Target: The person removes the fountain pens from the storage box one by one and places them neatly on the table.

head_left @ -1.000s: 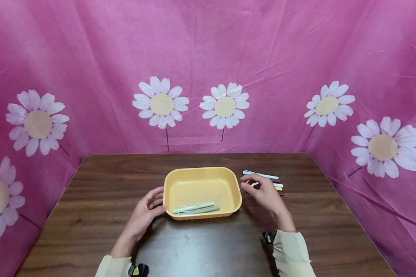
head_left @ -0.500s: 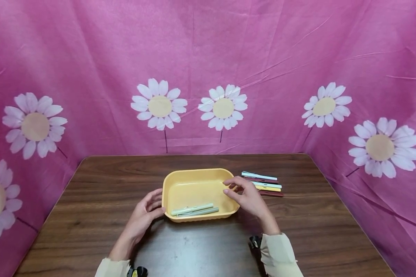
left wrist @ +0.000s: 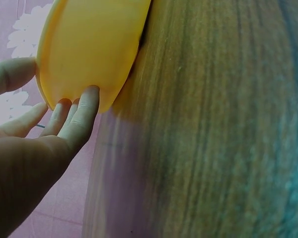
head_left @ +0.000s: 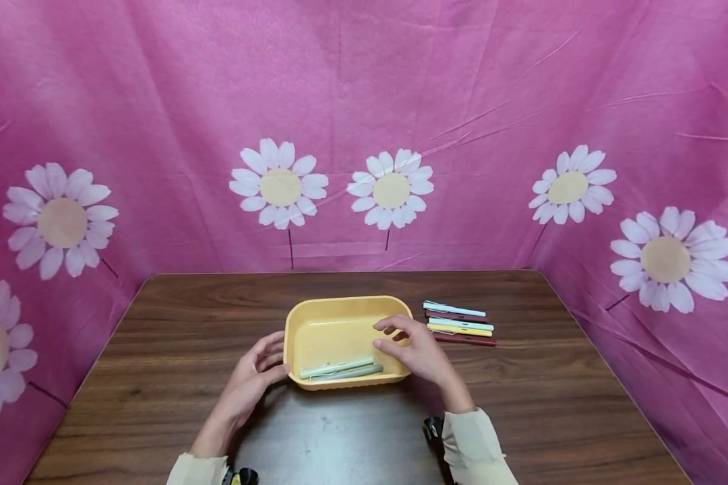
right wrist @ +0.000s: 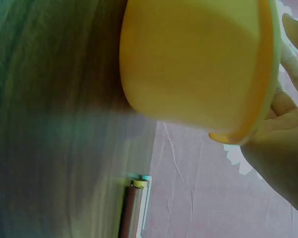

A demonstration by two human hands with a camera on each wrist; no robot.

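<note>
A yellow plastic bin (head_left: pixel 340 337) sits mid-table. Two pens lie along its near side: a pale green pen (head_left: pixel 327 368) and a grey-green pen (head_left: pixel 356 372). My left hand (head_left: pixel 251 370) touches the bin's left end; the left wrist view has its fairly straight fingertips on the outer wall (left wrist: pixel 97 44). Over the bin's right rim reaches my right hand (head_left: pixel 421 350), fingers loosely bent and apart, with nothing visible between them. The right wrist view shows the bin's outer wall (right wrist: pixel 193 64) beside that hand, part of which the rim hides.
To the right of the bin, several pens lie side by side, among them a white pen (head_left: pixel 455 308), a yellow pen (head_left: pixel 461 330) and a dark red pen (head_left: pixel 470 340). A pink curtain (head_left: pixel 340 81) with daisies hangs behind the wooden table (head_left: pixel 552 391).
My right hand has moved left, from beside the loose pens to over the bin's inside. My left hand stays at the bin's left end. Both pens in the bin lie as before.
</note>
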